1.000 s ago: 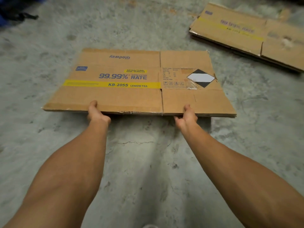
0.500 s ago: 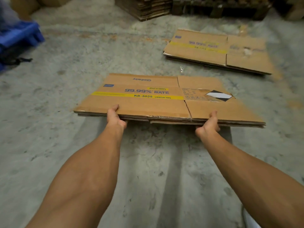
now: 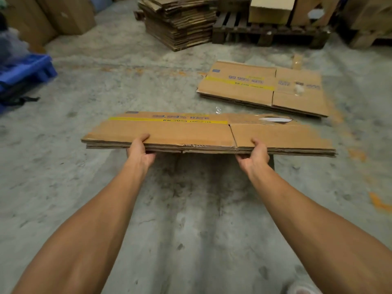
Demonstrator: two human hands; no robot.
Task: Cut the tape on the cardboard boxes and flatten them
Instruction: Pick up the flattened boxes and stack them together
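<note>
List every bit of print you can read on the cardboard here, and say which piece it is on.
"99.99% RATE", blurred: flattened box held in both hands.
"LEMON TEA", barely legible, on its yellow stripe; the code before it is smeared.
"99.99% RATE": flattened box lying on the floor.
Small print on that box's yellow stripe and right panel: too blurred.
Stacked cardboard behind: no readable print.

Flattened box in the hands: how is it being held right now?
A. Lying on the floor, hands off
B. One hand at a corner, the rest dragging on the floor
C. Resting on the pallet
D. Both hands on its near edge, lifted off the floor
D: the left hand and right hand both grip the near edge of the flattened box, with its shadow on the concrete floor beneath.
</note>
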